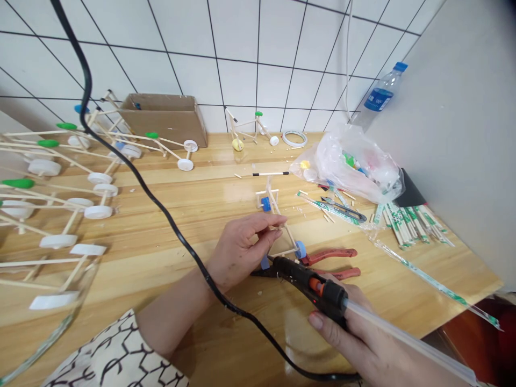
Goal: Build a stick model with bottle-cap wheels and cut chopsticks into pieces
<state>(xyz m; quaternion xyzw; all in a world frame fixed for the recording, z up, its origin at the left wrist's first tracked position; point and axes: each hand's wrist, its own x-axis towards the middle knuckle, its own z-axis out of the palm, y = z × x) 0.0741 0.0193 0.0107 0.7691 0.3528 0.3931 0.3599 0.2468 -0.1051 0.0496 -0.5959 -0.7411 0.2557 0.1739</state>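
The left hand (242, 250) pinches a small frame of pale wooden sticks (281, 230) between thumb and fingers, holding it up off the wood, with blue bottle-cap wheels (300, 249) at its lower end. That raised grip seems to expose the frame's lower corner to the black hot glue gun (306, 285), clamped in the right hand (363, 336), its nozzle just beside the frame; whether they touch is hidden. The hands are apart, with a long glue stick (411, 338) running back past the right wrist, where the table's near edge leaves little room. A black power cord (181, 242) crosses the wooden tabletop (201, 188). Red-handled pliers (330, 256) lie just beyond, within easy reach, then loose chopsticks (411, 226) and a plastic bag (350, 166). Finished stick models (48, 161) crowd the left, and a cardboard box (161, 118) stands against the tiled wall (242, 59).
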